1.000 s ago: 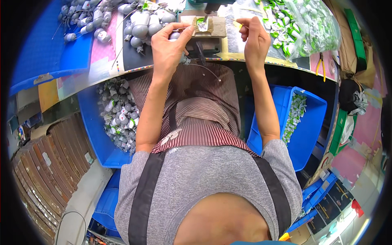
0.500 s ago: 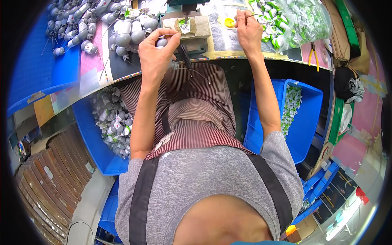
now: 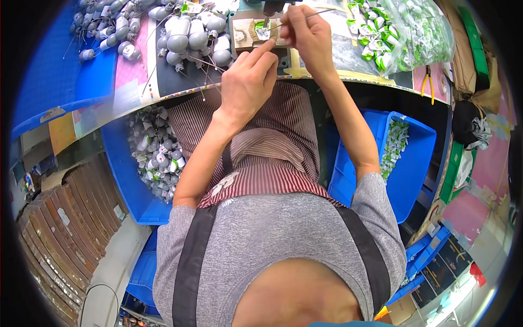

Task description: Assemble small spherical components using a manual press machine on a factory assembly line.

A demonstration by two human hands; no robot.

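Note:
A tan fixture block [image 3: 240, 37] at the front of the bench carries a small white-and-green part [image 3: 262, 31] in its recess. My left hand [image 3: 248, 87] reaches up to the block's front edge, index finger stretched out and the other fingers bent. Nothing shows between its fingers, though its palm side is hidden. My right hand [image 3: 310, 41] pinches a thin stick [image 3: 321, 12], whose lower end points at the part in the block. Above the block hangs a dark machine head [image 3: 272, 7]. Grey rounded bulb-like parts with wires [image 3: 198, 41] lie left of the block.
Loose white-and-green pieces [image 3: 370, 32] and a clear plastic bag [image 3: 419, 38] of similar ones sit at the right. Yellow-handled pliers [image 3: 427, 84] hang at the bench's edge. Blue bins stand below, left [image 3: 117, 174] and right [image 3: 417, 169]. More grey parts [image 3: 114, 24] lie far left.
My left hand has moved right to the block; the grey bulb-like part it held no longer shows in it. My right hand has brought the stick left from the yellow dish to the block.

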